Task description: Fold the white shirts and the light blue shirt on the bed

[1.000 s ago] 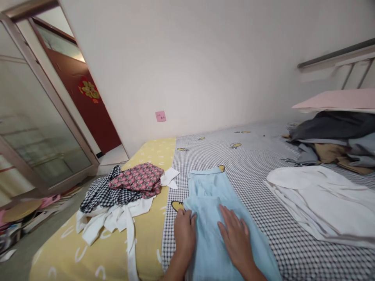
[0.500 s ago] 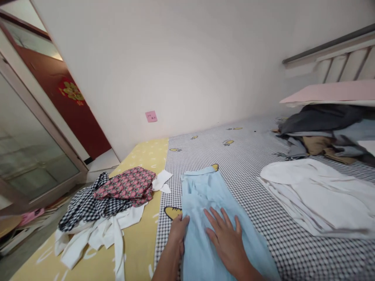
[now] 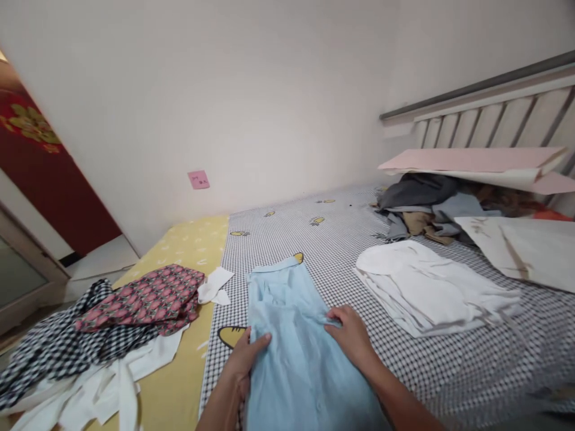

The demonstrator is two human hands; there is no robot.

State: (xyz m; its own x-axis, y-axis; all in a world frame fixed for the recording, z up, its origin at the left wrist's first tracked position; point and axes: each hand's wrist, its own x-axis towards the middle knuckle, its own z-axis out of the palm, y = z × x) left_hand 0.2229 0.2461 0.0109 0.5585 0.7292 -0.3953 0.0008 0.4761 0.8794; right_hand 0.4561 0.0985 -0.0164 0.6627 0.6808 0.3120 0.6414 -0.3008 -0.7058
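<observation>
A light blue shirt [image 3: 296, 347] lies lengthwise on the checked bed cover, its folded band at the far end and its near end cut off by the frame. My left hand [image 3: 245, 359] grips its left edge, thumb on top and the other fingers partly hidden under the cloth. On the opposite edge, my right hand [image 3: 353, 336] pinches the fabric between thumb and fingers. Small wrinkles run across the shirt between both hands.
Folded white clothes [image 3: 426, 287] lie to the right, with a pile of dark clothes [image 3: 417, 200] under pink sheets [image 3: 471, 158] behind. Red-patterned cloth [image 3: 148, 299], black-and-white checked cloth [image 3: 49, 335] and white cloth [image 3: 103, 389] are heaped at left.
My right hand has gone from lying spread on top of the shirt to pinching its right edge. My left hand stays at the left edge. The view has turned rightward.
</observation>
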